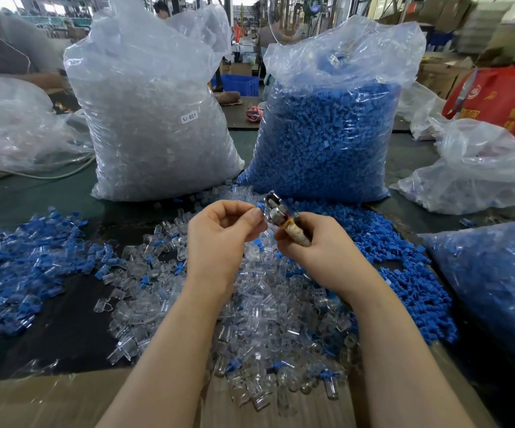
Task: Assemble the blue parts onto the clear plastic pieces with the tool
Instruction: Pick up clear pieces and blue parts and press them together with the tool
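My left hand [224,231] pinches a small blue part [260,207] between thumb and fingers, right against the metal head of the tool [274,205]. My right hand [315,242] grips the tool by its tape-wrapped handle [296,233]. Both hands hover over a heap of loose clear plastic pieces [268,307] in the middle of the table. Whether a clear piece sits in the left hand is hidden by the fingers. Loose blue parts [404,267] lie to the right of the heap.
Two tall plastic bags stand behind: clear pieces [154,118] on the left, blue parts [327,131] on the right. Assembled blue-and-clear pieces [24,257] spread over the left. Another bag of blue parts [497,282] lies right. Cardboard [49,400] covers the near edge.
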A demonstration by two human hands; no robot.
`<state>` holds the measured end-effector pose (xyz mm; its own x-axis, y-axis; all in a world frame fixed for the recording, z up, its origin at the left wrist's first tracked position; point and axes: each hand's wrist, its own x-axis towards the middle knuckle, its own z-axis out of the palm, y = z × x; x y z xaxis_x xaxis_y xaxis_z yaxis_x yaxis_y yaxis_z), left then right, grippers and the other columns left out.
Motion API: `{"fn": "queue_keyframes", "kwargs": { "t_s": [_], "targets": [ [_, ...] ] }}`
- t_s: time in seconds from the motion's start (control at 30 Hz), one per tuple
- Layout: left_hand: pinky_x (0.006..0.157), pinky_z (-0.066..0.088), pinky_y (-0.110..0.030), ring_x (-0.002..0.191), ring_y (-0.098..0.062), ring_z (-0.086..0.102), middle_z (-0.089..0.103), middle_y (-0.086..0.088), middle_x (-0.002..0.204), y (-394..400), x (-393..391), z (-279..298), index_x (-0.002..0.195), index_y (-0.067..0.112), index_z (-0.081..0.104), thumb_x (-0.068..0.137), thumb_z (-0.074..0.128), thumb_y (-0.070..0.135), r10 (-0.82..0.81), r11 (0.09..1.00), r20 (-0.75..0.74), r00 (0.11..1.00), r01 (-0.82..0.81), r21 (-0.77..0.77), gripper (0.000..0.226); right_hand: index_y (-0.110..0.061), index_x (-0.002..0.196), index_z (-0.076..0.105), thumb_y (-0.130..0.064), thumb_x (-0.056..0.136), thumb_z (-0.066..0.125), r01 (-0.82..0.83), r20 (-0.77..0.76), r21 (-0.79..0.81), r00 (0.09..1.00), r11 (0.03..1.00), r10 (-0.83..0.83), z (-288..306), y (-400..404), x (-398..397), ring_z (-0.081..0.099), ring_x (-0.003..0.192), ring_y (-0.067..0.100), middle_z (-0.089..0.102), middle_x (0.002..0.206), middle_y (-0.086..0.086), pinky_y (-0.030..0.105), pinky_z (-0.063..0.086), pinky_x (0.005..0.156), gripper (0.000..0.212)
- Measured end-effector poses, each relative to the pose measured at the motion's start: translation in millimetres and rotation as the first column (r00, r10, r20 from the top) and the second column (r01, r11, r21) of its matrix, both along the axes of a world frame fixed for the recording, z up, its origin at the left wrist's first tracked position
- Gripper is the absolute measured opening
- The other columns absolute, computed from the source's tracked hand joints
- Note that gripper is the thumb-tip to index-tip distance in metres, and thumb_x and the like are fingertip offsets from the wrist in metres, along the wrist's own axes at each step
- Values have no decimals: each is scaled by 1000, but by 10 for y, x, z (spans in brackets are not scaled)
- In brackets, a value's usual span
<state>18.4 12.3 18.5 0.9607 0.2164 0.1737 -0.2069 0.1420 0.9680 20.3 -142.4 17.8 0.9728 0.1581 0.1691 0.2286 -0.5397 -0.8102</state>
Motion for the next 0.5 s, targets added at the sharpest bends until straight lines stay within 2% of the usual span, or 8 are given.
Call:
{"fn": "queue_keyframes", "kwargs": {
  "t_s": [0.1,0.3,0.4,0.5],
  "targets": [
    [63,54,-17,68,-13,72,72,-2,70,10,-3,6,85,5,68,86,69,-1,-8,1000,20,1000,9,-18,6,-19,90,67,-20,87,65,-14,-34,-2,999,1000,14,17,6,-2,62,81,32,69,82,6,48,52,75,3],
    [67,55,-18,69,-14,72,73,-6,75,22,-9,20,86,3,68,86,69,0,-40,999,26,999,40,-19,4,-20,90,66,-17,86,63,-29,-52,-25,998,999,27,27,8,-9,62,81,35,68,83,11,50,52,73,5],
    [67,55,-19,71,-14,72,73,-9,78,34,-11,27,88,2,68,86,69,0,-44,999,26,999,44,-8,3,-26,84,65,-15,86,61,-23,-47,-48,999,999,21,19,11,2,60,70,23,66,75,-1,43,52,67,12],
    [67,55,-19,71,-13,72,72,-9,78,49,-17,28,88,1,68,86,69,0,-52,999,29,998,52,2,2,-28,81,64,-13,85,58,-11,-43,-87,999,996,8,3,11,20,50,53,5,60,63,-10,29,41,51,16]
  ]
}}
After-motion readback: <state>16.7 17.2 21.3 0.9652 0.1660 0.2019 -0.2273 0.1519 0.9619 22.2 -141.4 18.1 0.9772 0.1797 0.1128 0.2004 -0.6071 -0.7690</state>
